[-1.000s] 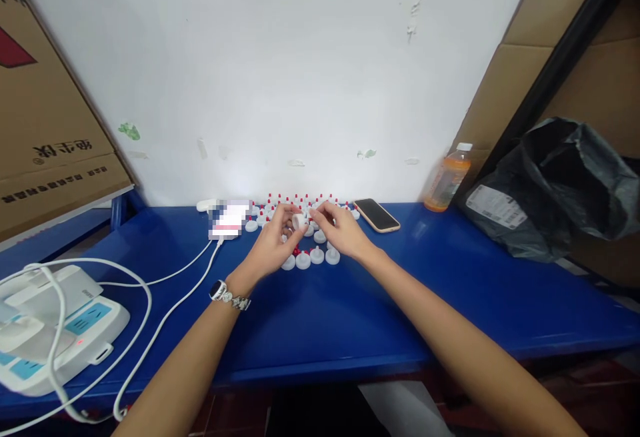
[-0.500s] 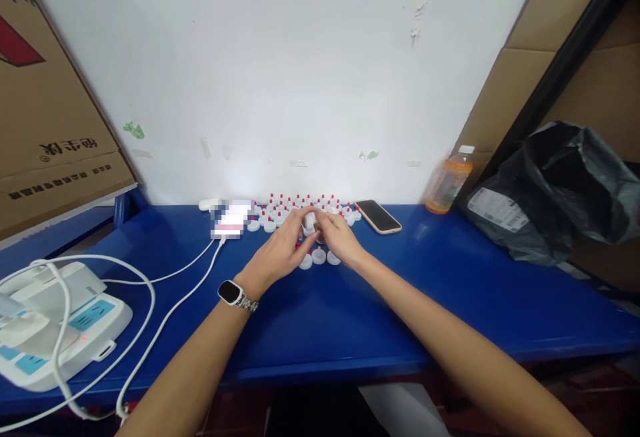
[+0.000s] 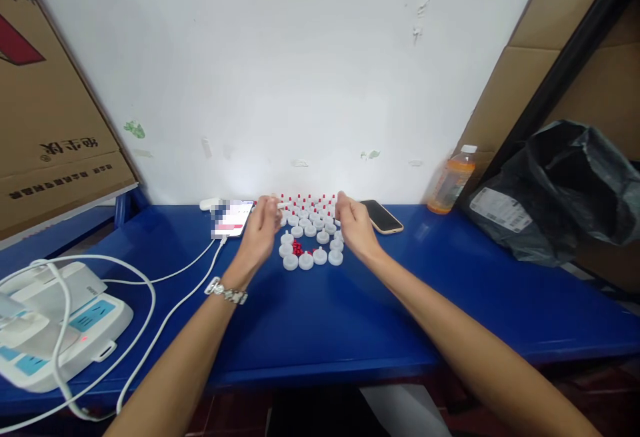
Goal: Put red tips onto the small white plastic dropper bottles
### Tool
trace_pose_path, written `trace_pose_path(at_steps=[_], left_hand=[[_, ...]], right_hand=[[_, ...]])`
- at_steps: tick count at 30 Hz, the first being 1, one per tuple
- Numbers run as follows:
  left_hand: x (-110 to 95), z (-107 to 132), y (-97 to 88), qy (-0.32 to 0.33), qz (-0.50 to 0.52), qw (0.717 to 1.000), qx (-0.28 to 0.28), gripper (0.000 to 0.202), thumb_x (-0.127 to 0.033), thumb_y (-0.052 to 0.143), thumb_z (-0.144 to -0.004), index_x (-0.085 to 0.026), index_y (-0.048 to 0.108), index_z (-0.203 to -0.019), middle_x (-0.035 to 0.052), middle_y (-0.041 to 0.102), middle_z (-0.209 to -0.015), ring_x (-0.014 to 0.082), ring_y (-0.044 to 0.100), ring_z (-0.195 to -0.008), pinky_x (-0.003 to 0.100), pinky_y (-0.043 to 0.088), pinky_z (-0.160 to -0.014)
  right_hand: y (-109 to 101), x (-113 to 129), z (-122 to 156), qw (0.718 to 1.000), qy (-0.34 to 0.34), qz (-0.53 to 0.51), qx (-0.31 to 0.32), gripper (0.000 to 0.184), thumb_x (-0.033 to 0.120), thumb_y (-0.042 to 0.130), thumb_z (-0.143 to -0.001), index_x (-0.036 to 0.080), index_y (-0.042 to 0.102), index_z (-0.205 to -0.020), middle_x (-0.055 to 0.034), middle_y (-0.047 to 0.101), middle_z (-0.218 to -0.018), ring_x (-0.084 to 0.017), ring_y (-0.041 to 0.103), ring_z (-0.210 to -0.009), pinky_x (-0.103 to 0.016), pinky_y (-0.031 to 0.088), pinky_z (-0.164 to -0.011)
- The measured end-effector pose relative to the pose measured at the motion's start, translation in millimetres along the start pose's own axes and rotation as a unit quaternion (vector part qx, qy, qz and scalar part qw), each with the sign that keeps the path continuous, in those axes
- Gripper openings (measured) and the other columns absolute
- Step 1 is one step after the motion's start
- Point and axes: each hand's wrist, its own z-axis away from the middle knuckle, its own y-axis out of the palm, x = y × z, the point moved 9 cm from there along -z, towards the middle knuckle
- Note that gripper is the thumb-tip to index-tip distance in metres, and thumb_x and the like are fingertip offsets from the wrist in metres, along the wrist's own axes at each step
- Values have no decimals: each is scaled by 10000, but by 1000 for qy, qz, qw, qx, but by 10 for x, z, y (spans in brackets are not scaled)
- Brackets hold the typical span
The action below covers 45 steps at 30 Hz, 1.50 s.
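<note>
My left hand [image 3: 261, 225] is closed, its fingertips pinched on a white nozzle cap [image 3: 284, 206] whose thin spout points right. My right hand [image 3: 354, 222] is curled shut at the right side of the group of caps; whatever its fingers hold, if anything, is hidden. Between the hands stand many white nozzle caps [image 3: 305, 261], round and translucent with short spouts up. Those at the back carry small red tips [image 3: 299, 196], while the nearer ones have bare spouts. A small heap of loose red tips [image 3: 297, 248] lies inside a ring of front caps.
A dark-screened phone [image 3: 383, 217] lies behind my right hand, and a lit, charging phone [image 3: 234, 217] lies left. White cables run to a power strip [image 3: 107, 324]. An orange drink bottle [image 3: 451, 180] and a black plastic bag [image 3: 540, 204] stand right on the blue table [image 3: 320, 330].
My hands were together around a white cap over the front of the group. They have moved apart, left and right, uncovering the caps and the loose red tips.
</note>
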Motion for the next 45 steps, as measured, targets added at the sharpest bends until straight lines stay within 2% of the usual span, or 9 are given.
trace_pose_path(at_steps=[3, 7, 13, 18, 24, 30, 35, 41, 45], left_hand=[[136, -50, -112, -14, -22, 999, 24, 323, -501, 390, -997, -221, 527, -1083, -10, 493, -759, 134, 483, -666, 259, 404, -592], [113, -25, 0, 7, -95, 990, 101, 342, -435, 527, -947, -217, 559, -1208, 35, 619, -945, 162, 574, -828, 281, 450, -686], [74, 26, 70, 17, -121, 983, 134, 329, -404, 598, -903, -214, 592, -1172, 56, 681, -1069, 177, 625, -854, 313, 486, -727], [166, 12, 12, -1, -135, 983, 124, 343, -425, 613, -889, -212, 602, -1158, 57, 701, -1031, 189, 644, -858, 328, 489, -734], [121, 20, 22, -7, -124, 983, 138, 329, -410, 628, -878, -216, 607, -1143, 62, 709, -1084, 195, 657, -921, 319, 490, -748], [139, -14, -114, -12, -148, 983, 107, 337, -425, 622, -880, -210, 616, -1140, 68, 703, -1113, 214, 658, -952, 340, 500, -795], [278, -43, -267, 1, -278, 958, 69, 302, -394, 606, -884, -185, 642, -1098, 98, 660, -1111, 272, 610, -1046, 409, 482, -889], [468, -2, -198, -17, -362, 923, 127, 273, -299, 527, -923, -188, 698, -1106, 114, 632, -1055, 278, 601, -1006, 416, 475, -891], [503, 19, -110, -7, -397, 906, 149, 297, -286, 493, -940, -186, 714, -1112, 121, 634, -1032, 300, 581, -1036, 439, 456, -912]], right_hand=[[163, -93, 4, 992, -17, 65, 108, 500, 523, 323, -1002, 217, 374, -610, 12, 440, -562, -147, 429, -566, -293, 299, -577], [448, -29, 87, 960, -96, 158, 209, 458, 422, 370, -1009, 192, 585, -676, -33, 625, -747, -176, 559, -765, -301, 358, -733], [470, 19, -8, 977, -47, 74, 192, 335, 435, 396, -995, 202, 632, -954, -7, 658, -783, -154, 566, -711, -275, 386, -680], [526, 30, -40, 976, -47, 70, 202, 349, 383, 427, -970, 185, 580, -726, -7, 632, -698, -139, 535, -631, -270, 378, -633], [590, 19, -43, 972, -23, 39, 231, 349, 412, 441, -957, 175, 602, -757, 9, 592, -643, -127, 513, -582, -255, 373, -593], [779, 119, -310, 969, -60, 121, 204, 301, 321, 468, -926, 180, 533, -667, 31, 532, -588, -117, 473, -588, -251, 319, -590], [1060, 101, -477, 945, -102, 220, 219, 231, 276, 518, -899, 168, 611, -716, -9, 636, -684, -131, 534, -644, -258, 333, -635], [1342, -38, -461, 881, -123, 346, 297, 195, 307, 579, -881, 176, 696, -794, -59, 735, -859, -201, 636, -854, -340, 359, -875], [1248, -106, -556, 895, -98, 367, 234, 317, 440, 502, -929, 185, 689, -961, -81, 740, -926, -236, 651, -919, -385, 359, -928]])
